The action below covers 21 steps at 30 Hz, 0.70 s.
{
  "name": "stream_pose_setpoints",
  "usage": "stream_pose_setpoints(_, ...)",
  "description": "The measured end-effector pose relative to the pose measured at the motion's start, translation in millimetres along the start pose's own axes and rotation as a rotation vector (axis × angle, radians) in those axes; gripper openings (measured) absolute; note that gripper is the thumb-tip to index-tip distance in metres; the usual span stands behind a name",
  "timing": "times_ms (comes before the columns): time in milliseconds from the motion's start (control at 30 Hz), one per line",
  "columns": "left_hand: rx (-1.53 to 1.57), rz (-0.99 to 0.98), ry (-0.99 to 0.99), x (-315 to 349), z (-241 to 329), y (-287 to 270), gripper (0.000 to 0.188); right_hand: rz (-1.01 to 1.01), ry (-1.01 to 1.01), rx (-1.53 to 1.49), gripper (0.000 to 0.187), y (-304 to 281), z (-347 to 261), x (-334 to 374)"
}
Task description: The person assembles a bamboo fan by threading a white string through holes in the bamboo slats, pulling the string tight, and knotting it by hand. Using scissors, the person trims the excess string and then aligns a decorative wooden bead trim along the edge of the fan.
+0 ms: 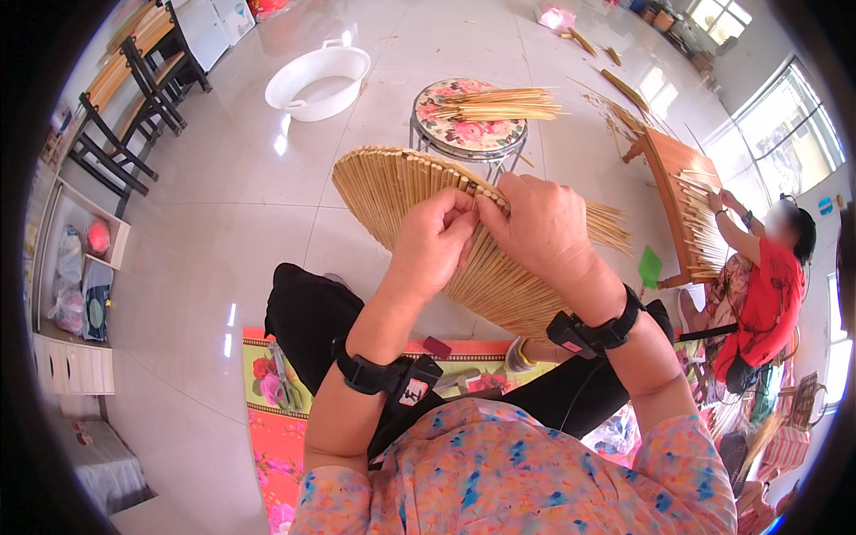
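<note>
A fan-like mat of thin straw-coloured stalks [383, 192], with cut ends along its upper edge, is held tilted above my lap. My left hand [426, 239] is closed at that edge, thumb and fingertips pinched together against the stalks. Close beside it, my right hand [542, 221] is closed over the edge with the fingers curled. The fingertips of both hands nearly meet. Whether a thread or needle is between them is too small to tell. The mat's lower part runs down behind my right forearm.
Ahead stands a round floral stool [468, 134] bearing a bundle of stalks [508, 105]. A white basin [312, 111] is on the floor at the left. Scissors [285, 388] lie on the floral cloth [267, 446]. At the right, a person in red [758, 303] handles stalks at a wooden table [664, 169].
</note>
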<state>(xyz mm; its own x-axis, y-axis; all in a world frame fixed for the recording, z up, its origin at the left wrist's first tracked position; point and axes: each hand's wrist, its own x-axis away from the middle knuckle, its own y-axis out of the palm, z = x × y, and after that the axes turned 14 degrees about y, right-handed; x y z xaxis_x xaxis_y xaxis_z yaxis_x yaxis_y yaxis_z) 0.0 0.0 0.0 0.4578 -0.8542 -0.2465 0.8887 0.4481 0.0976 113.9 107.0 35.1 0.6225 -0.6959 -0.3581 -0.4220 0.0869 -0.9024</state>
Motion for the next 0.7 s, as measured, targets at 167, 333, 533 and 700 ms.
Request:
stream_pose_setpoints(167, 0.060, -0.009, -0.053, 3.3, 0.0, -1.5, 0.007, -0.017, -0.032, 0.038, 0.035, -0.9, 1.2, -1.3)
stream_pose_setpoints(333, 0.180, -0.024, -0.081, 3.1, 0.9, -9.3, 0.007, 0.016, -0.076, -0.039, 0.037, -0.6, 1.4, -5.1)
stream_pose_setpoints(533, 0.254, -0.010, -0.113, 3.4, -2.1, -11.6, 0.007, 0.034, -0.106, -0.049, 0.039, 7.1, 3.4, -12.6)
stream_pose_setpoints(700, 0.274, 0.029, -0.128, 5.5, -3.9, -10.1, 0.007, 0.035, -0.112, -0.038, 0.039, 5.2, 1.3, -18.8)
